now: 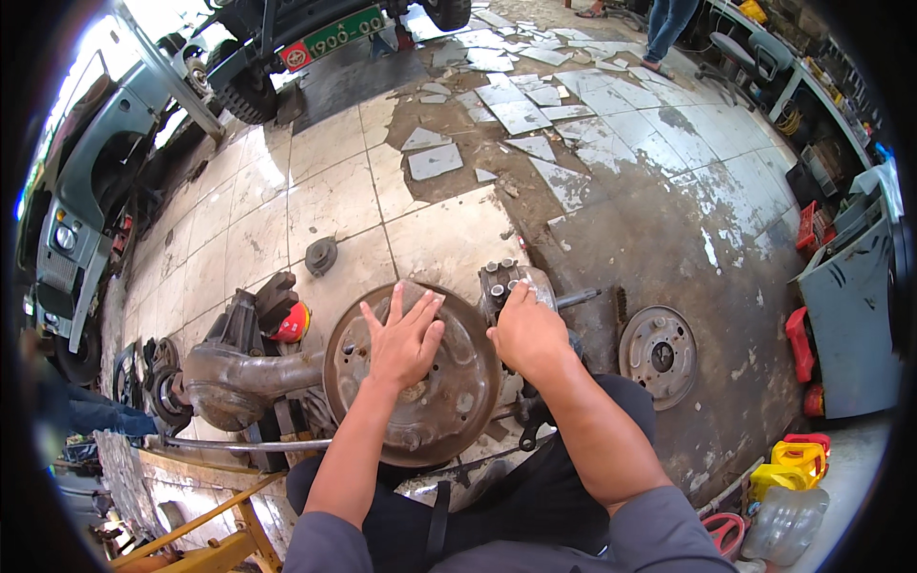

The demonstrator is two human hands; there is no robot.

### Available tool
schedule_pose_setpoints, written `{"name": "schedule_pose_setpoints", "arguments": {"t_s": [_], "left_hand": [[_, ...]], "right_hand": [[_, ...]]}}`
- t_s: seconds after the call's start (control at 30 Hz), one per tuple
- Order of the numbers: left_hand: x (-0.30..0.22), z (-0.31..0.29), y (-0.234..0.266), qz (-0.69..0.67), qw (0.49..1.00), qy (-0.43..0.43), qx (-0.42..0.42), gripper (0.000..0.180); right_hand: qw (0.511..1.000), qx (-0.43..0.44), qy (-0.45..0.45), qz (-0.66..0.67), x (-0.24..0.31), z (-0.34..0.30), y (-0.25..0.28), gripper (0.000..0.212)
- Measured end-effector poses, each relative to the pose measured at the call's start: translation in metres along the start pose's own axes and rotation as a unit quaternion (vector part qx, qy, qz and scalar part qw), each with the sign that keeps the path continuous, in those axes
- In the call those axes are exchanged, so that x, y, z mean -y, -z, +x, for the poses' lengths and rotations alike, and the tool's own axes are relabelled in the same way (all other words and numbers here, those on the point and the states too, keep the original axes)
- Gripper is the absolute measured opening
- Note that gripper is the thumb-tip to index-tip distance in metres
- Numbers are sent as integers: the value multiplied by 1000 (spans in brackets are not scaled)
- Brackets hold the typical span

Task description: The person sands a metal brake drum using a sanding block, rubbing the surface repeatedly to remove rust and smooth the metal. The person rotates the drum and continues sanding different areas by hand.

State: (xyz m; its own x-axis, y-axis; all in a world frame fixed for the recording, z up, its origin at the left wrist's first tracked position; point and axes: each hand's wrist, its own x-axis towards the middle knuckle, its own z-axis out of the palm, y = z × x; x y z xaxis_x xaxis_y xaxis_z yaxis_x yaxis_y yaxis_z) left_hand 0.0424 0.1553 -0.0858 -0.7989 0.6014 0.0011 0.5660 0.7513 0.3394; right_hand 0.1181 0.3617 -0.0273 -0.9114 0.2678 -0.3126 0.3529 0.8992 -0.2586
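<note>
My left hand [405, 336] lies flat with fingers spread on a round, rusty brake backing plate [465, 382]. The plate is at the end of a thick axle housing [263, 374] that comes in from the left. To the right of the plate stands a dark metal hub [495, 283] with several bright round bolt heads on top. My right hand [531, 329] is closed over this hub, its fingertips by one bolt head; what they pinch is hidden. A thin shaft [578, 298] sticks out beyond the hub. Another backing plate [659, 356], grey, lies on the floor at the right.
A small round metal part [322, 256] and a red can [291, 322] are past the axle. Broken tiles [436, 162] cover the floor ahead. Vehicles stand at the left and far end. Yellow jugs [800, 460] and a grey panel [850, 306] are at the right. A person's legs [669, 33] show far off.
</note>
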Motion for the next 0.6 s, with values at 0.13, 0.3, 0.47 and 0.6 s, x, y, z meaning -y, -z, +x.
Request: {"name": "schedule_pose_setpoints", "arguments": {"t_s": [0.13,0.3,0.47,0.6], "left_hand": [[7,-8,-3,14,1000,-17,-15,57],[2,9,1,15,1000,-13,6,55],[8,-7,0,0,999,-22,-24,54],[1,6,7,16,1000,-17,8,53]], "right_hand": [[1000,-1,-1,-4,1,1,-3,93],[1000,-5,-8,-13,0,7,-14,94],[1000,-5,-4,-14,0,3,-9,93],[999,-14,-11,-29,1,7,-16,92]]}}
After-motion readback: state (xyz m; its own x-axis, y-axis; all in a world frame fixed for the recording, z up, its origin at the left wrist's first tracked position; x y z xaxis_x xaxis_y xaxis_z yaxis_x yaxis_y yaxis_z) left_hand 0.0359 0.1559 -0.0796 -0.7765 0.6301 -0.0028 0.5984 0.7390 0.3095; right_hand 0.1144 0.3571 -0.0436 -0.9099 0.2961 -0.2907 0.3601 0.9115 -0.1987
